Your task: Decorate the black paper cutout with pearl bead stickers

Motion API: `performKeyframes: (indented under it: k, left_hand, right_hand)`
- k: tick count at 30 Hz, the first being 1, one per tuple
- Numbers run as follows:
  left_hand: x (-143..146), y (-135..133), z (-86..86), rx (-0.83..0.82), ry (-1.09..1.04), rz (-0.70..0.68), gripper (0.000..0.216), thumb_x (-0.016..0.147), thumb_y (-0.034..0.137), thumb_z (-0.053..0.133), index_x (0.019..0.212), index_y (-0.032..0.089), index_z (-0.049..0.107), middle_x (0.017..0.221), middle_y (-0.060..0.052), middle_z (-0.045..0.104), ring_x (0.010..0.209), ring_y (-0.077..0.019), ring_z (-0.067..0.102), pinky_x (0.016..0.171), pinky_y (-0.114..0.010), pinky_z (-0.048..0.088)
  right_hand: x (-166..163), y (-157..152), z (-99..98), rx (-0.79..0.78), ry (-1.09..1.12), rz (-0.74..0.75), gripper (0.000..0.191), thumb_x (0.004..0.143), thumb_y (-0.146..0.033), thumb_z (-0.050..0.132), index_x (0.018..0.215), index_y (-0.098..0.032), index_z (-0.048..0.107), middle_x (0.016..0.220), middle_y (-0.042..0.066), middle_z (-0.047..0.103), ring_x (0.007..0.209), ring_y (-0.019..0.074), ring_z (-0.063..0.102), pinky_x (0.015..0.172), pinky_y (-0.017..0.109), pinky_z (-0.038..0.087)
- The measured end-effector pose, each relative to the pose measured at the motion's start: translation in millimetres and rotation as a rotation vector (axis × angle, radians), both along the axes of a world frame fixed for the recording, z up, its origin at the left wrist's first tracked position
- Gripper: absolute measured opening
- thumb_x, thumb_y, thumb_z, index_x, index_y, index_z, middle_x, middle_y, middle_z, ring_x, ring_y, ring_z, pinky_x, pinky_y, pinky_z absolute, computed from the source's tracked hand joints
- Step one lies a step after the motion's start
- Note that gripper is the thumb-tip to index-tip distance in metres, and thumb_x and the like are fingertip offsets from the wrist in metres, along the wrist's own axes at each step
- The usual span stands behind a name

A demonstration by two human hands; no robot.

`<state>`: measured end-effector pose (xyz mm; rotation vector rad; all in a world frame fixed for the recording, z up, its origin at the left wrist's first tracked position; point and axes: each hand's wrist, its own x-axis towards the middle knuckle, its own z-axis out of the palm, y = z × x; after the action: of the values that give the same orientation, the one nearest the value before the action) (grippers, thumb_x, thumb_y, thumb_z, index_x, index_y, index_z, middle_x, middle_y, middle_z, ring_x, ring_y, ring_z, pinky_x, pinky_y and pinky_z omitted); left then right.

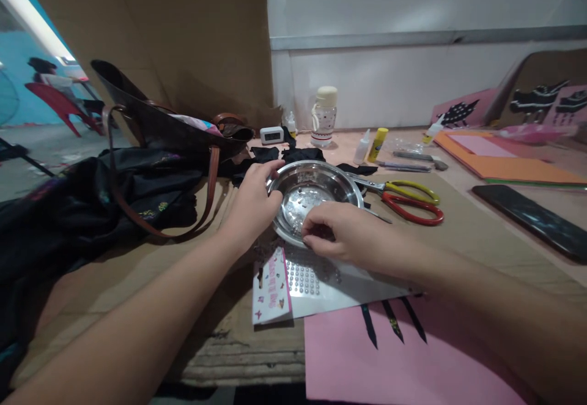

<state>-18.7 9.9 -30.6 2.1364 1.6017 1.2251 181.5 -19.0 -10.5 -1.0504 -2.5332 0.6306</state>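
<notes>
A shiny steel bowl [321, 186] with a few tiny beads in it sits on the cardboard-covered table. My left hand [253, 204] grips the bowl's left rim with curled fingers. My right hand [342, 232] hovers over the near rim, fingertips pinched together; what they hold is too small to make out. Just below my hands lies a clear sheet of small stick-on gems [306, 278] with a pink card header, resting partly on pink paper [367, 356] with black cut-out strips.
Red and yellow scissors [408, 200] lie right of the bowl. A brown-strapped bag [160, 130] and dark cloth fill the left. A bottle [323, 116], glue tubes [376, 144], a phone [534, 220] and orange paper [504, 163] sit farther back and right.
</notes>
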Motion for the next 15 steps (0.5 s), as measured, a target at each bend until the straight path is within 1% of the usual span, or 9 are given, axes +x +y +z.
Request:
performKeyframes:
  k: [3,6,8,9,11,13,14,15]
  left_hand:
    - [-4,4,-3.1,-0.021,-0.006,0.018,0.057,0.075,0.004,0.052,0.130,0.017,0.059,0.114,-0.007,0.060,0.091,-0.0185,0.061,0.088,-0.035,0.052]
    - [-9,10,-7.6,-0.061,-0.016,0.041,0.055,0.076,0.008,0.053,0.131,0.017,0.058,0.115,-0.007,0.060,0.084,-0.0170,0.060,0.082,-0.034,0.053]
    - [-11,13,-9.5,-0.097,0.008,0.047,0.054,0.078,0.011,0.053,0.132,0.016,0.057,0.117,-0.008,0.059,0.085,-0.0175,0.060,0.082,-0.035,0.053]
    - [-12,14,-9.1,-0.107,0.039,0.047,0.054,0.079,0.013,0.055,0.133,0.016,0.056,0.118,-0.009,0.059,0.086,-0.0179,0.061,0.083,-0.036,0.052]
    - [-12,13,-4.3,-0.075,0.107,0.056,0.050,0.080,0.020,0.060,0.130,0.016,0.056,0.119,-0.010,0.058,0.087,-0.0183,0.060,0.085,-0.036,0.052]
    - [-11,7,6.4,0.033,0.127,0.082,0.037,0.082,0.027,0.065,0.118,0.017,0.061,0.116,-0.009,0.059,0.085,-0.0174,0.059,0.084,-0.035,0.050]
    - [-10,1,13.4,0.088,0.105,0.091,0.029,0.083,0.029,0.066,0.108,0.017,0.063,0.109,-0.007,0.061,0.082,-0.0167,0.058,0.079,-0.033,0.050]
    - [-9,-5,20.7,0.113,0.074,0.072,0.021,0.083,0.032,0.068,0.096,0.017,0.063,0.097,-0.005,0.061,0.076,-0.0151,0.056,0.073,-0.030,0.049]
  right_hand:
    - [5,-4,8.4,0.067,0.095,0.032,0.007,0.087,-0.020,0.061,0.085,-0.019,0.068,0.082,0.000,0.069,0.072,0.0125,0.058,0.064,0.024,0.042]
    - [21,-11,16.0,0.032,0.175,0.050,0.011,0.093,-0.029,0.060,0.090,-0.021,0.068,0.082,-0.001,0.070,0.071,0.0115,0.060,0.063,0.023,0.044]
    - [34,-15,13.6,0.020,0.134,0.057,0.014,0.094,-0.032,0.060,0.091,-0.021,0.068,0.083,-0.001,0.071,0.071,0.0115,0.061,0.061,0.022,0.044]
    - [40,-15,10.1,0.042,0.112,0.064,0.015,0.094,-0.032,0.059,0.090,-0.021,0.068,0.082,0.000,0.072,0.070,0.0115,0.062,0.060,0.022,0.044]
    - [49,-14,0.1,0.097,0.078,0.086,0.015,0.095,-0.028,0.057,0.090,-0.020,0.069,0.083,0.001,0.072,0.072,0.0120,0.063,0.063,0.023,0.045]
    - [55,-11,-10.0,0.157,0.027,0.115,0.015,0.096,-0.026,0.056,0.090,-0.021,0.069,0.083,0.001,0.072,0.074,0.0131,0.063,0.066,0.025,0.045]
    - [56,-10,-14.0,0.181,-0.011,0.132,0.015,0.096,-0.025,0.056,0.090,-0.021,0.069,0.084,0.001,0.072,0.075,0.0138,0.063,0.066,0.025,0.045]
    - [56,-10,-17.1,0.204,-0.047,0.146,0.015,0.095,-0.025,0.056,0.090,-0.022,0.070,0.084,0.001,0.071,0.076,0.0147,0.063,0.066,0.026,0.045]
